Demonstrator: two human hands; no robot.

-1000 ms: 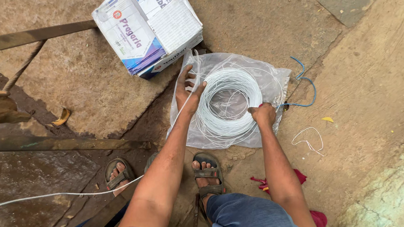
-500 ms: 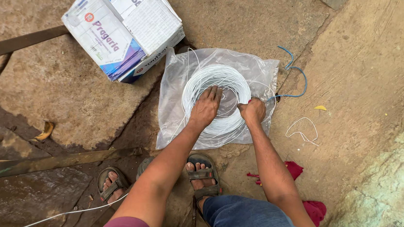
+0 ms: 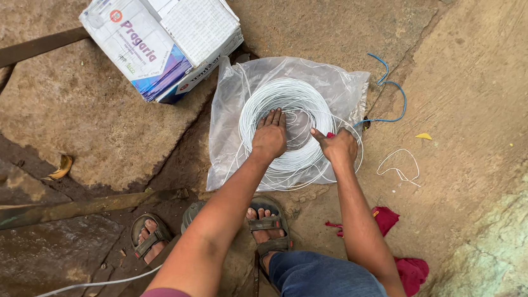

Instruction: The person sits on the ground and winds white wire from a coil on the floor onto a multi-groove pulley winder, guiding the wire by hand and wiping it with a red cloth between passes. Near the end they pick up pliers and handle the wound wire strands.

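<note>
The left hand (image 3: 270, 136) lay flat and open on the white wire coil (image 3: 291, 128), pinning its loops, while the right hand (image 3: 338, 147) pinched its rim.

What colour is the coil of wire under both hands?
White, the coil of wire lying on a clear plastic bag; shows best in the head view.

White wire coil (image 3: 291, 128) seen as smooth, plastic-coated, slightly glossy. Coil laid on clear plastic bag (image 3: 232, 111), thin, crinkled, shiny. Cardboard box (image 3: 159, 31) at far left noted as printed paper board, matt, corners worn. Floor (image 3: 76, 106) made up of rough stone slabs, dusty, damp and dark at near left. Blue wire (image 3: 395, 103) at far right smooth-sheathed. Red cloth (image 3: 409, 269) at near right soft, crumpled. Sandals (image 3: 267, 222) of worn, matt straps.
</note>
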